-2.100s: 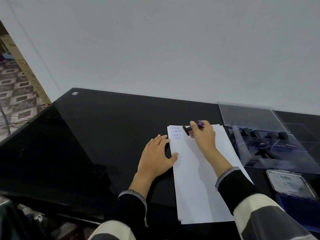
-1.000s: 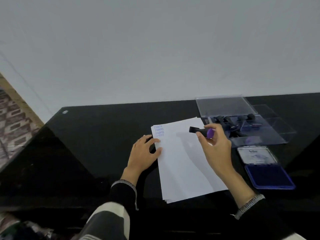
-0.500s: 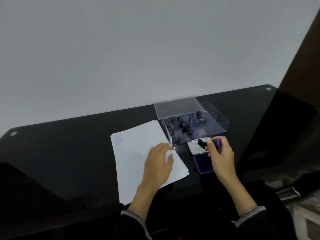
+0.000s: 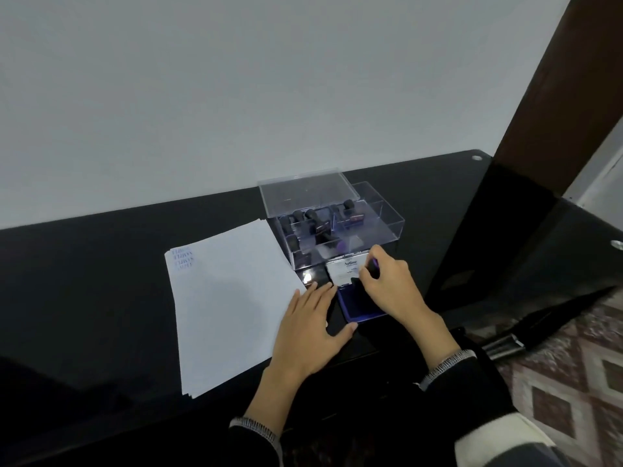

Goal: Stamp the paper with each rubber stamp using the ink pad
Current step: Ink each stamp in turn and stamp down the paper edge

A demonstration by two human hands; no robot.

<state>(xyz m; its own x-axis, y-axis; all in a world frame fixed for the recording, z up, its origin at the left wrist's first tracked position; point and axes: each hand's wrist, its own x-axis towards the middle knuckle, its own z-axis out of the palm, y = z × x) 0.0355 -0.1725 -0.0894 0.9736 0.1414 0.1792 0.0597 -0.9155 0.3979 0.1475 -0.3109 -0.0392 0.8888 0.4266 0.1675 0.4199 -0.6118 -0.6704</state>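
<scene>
Four faint impressions sit at the far left corner of the paper [image 4: 229, 298], and since that work the right hand [image 4: 392, 289] has carried the rubber stamp [image 4: 373, 267] off the sheet to the ink pad [image 4: 357, 303] on the right — judged a re-inking before the next impression. The fingers [image 4: 379, 261] are curled tight round the stamp's dark handle, its face apparently down at the far edge of the blue pad, though contact cannot be confirmed. The left hand [image 4: 312, 335] has shifted to the sheet's near right edge and lies flat, fingers straight, holding nothing, its fingertips just beside the pad. The remaining stamps lie in the clear box [image 4: 387, 227], far of the pad on the bench [image 4: 101, 298].
</scene>
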